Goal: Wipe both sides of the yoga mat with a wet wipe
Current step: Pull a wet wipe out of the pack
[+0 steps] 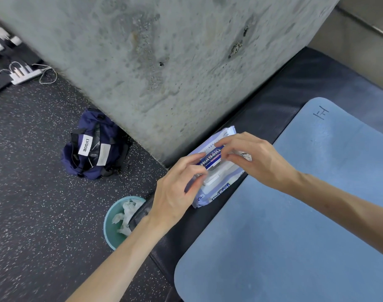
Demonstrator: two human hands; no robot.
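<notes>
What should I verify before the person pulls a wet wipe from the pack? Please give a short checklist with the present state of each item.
1. Lid of the wipes pack raised: ok, the flap stands up.
2. Left hand steadies the pack: ok, fingers rest on it.
3. Right hand at the lid: ok, fingertips hold the flap.
4. Wipe showing in the opening: cannot tell, hands hide it.
5. Blue yoga mat lies flat, ready: ok.
6. Bin within reach for used wipes: ok, beside the mat.
</notes>
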